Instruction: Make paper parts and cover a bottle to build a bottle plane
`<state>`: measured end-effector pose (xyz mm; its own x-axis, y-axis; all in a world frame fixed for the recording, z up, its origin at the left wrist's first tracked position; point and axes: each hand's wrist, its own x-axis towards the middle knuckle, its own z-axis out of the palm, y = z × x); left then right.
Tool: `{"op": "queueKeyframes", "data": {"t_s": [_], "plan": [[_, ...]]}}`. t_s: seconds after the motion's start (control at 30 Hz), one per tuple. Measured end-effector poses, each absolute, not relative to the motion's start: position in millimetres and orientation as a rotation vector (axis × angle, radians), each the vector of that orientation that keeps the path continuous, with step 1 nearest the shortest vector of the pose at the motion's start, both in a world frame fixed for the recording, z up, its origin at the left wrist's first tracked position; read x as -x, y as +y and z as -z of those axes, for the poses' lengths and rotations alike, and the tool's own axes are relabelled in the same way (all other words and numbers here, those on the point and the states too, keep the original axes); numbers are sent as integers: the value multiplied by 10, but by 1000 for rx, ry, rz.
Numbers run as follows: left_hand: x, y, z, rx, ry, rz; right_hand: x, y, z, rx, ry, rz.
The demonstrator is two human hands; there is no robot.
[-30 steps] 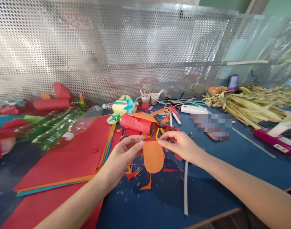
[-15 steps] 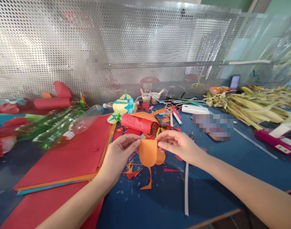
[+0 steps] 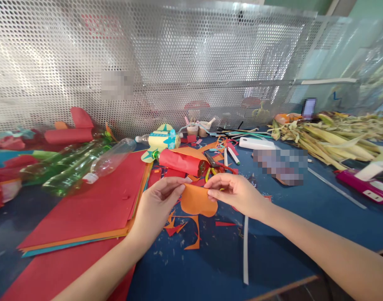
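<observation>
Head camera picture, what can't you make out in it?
- Orange paper, head view: left hand and right hand partly cover its upper corners.
- Flat object, head view: pixelation hides its surface.
- Purple power strip, head view: right edge cuts it off.
- Background, head view: perforated sheet blurs it.

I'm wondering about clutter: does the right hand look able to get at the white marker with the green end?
Probably, once free: the right hand is pinching the orange paper piece. The white marker lies uncovered just beyond the hand, with a thin red handle close in front.
</observation>
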<state>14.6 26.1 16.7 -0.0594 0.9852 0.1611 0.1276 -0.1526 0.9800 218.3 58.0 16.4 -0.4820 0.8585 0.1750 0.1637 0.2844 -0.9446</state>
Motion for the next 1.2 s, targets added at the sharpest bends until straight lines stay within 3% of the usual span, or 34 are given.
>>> {"op": "queueKeyframes", "data": {"t_s": [0.37,0.5,0.73,1.03,1.2], "plan": [[-122,307,-198,-1445,1293,-1383,-2184,548,-119,903,-1867,-1210],[118,485,-256,-1505,1501,-1350,-2221,588,-139,1021,-1966,-949],[537,813,-226,-1825,1810,-872,-2213,551,-31,1180,-2464,-477],[762,861,-172,-2054,2192,-683,-2180,478,-78,1273,-2554,-627],[703,841,-156,-2267,2220,-629,-2189,500,-16,1105,-2588,-517]]}}
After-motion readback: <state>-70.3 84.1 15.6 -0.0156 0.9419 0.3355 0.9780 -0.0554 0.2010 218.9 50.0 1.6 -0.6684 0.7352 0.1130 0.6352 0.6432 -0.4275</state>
